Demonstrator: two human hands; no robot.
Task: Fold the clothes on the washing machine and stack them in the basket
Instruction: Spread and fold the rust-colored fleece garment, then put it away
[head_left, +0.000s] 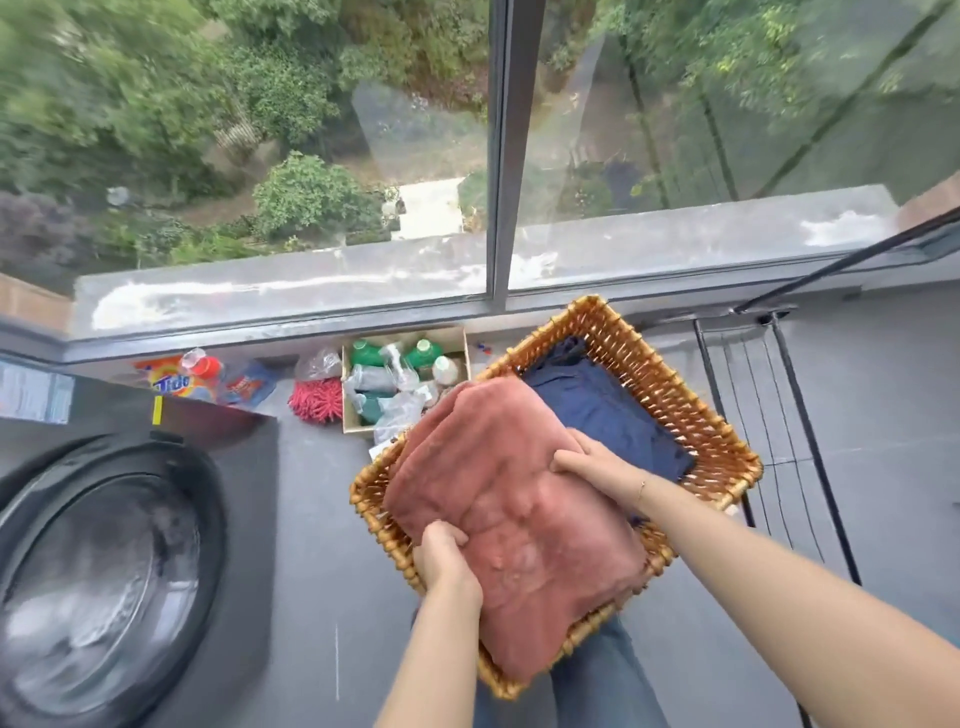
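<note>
Both hands, left (441, 553) and right (592, 462), grip the folded pink towel (514, 519); lower it flat into the basket (675, 384), edges aligned.

The wicker basket (675, 395) sits on the floor to the right of the washing machine (119, 571), and a folded garment (608, 410) lies inside it toward the far right side. A folded towel (509, 514) is held over the basket's near left half, with the left hand (441, 558) on its near left edge and the right hand (597, 462) on its right edge. Behind the basket, against the window (498, 156), stands a cardboard box (349, 415) with bottles in it; left of the box lies a mop head (314, 400), then a detergent bag (171, 382) behind the washer, and a drying rack (779, 415) stands to the basket's right.
</note>
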